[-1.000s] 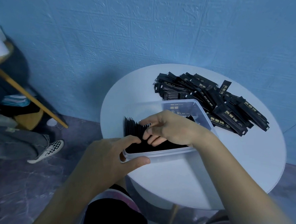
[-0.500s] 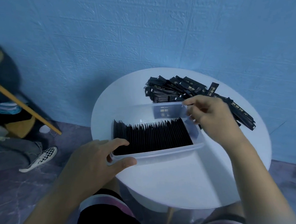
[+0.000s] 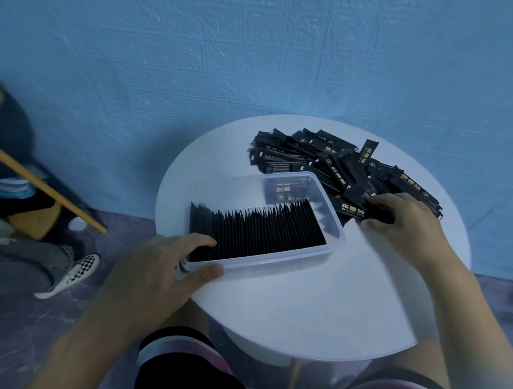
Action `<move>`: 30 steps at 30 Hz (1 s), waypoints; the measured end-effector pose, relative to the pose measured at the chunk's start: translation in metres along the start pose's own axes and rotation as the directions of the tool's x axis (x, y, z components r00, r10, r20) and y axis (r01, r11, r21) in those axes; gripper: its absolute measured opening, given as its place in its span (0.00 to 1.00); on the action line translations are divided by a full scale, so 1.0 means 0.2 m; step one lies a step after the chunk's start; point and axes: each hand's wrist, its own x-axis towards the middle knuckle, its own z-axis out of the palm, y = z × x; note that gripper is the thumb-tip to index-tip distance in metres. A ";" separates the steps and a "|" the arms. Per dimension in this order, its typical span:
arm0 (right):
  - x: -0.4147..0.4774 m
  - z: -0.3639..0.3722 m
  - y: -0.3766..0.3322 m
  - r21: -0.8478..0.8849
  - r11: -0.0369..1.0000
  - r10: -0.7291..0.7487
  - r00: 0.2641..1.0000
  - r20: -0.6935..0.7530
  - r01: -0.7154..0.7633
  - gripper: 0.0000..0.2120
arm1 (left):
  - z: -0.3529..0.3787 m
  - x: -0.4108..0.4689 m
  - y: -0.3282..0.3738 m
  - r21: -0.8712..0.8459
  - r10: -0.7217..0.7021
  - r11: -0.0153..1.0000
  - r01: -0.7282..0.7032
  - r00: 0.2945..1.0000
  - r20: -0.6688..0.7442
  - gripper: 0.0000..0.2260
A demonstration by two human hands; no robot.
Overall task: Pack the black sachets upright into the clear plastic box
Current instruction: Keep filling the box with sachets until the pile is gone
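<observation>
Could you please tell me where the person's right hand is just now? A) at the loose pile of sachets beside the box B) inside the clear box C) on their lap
A: the right hand grips sachets at the near edge of the loose pile, outside the box, whose near left corner the left hand holds.

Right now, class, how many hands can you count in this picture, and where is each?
2. The left hand grips the clear plastic box at its near left corner. The right hand grips loose black sachets on the table, right of the box. No other hand shows.
</observation>
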 end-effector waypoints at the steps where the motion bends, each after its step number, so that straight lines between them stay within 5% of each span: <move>1: 0.00 0.01 -0.01 -0.001 1.000 -0.018 1.000 -0.005 0.018 0.22 | 0.00 0.00 0.00 -0.001 -0.001 1.000 0.001 1.000 0.007 0.36; 12: 0.01 0.01 -0.06 0.045 0.998 -0.046 0.999 -0.026 0.047 0.10 | 0.02 0.02 0.00 -0.025 0.007 1.000 -0.007 1.000 -0.016 0.33; 16: 0.01 -0.03 -0.12 0.102 0.994 -0.033 0.987 -0.156 0.050 0.08 | 0.03 0.02 0.01 -0.047 0.016 0.999 -0.018 0.999 -0.044 0.32; 20: -0.02 -0.16 -0.32 0.355 0.922 -0.074 0.971 -0.229 0.154 0.02 | 0.03 0.02 0.03 -0.062 0.023 0.998 -0.027 0.998 -0.057 0.35; 25: -0.09 -0.09 -0.70 0.572 0.758 -0.351 0.935 -0.047 0.313 0.07 | 0.05 0.03 0.05 -0.075 -0.003 0.997 0.001 0.999 -0.033 0.39; 30: -0.10 0.16 -0.90 0.294 0.924 -0.330 0.899 0.288 0.245 0.13 | 0.08 0.02 0.05 -0.085 -0.014 0.996 0.009 0.998 -0.065 0.34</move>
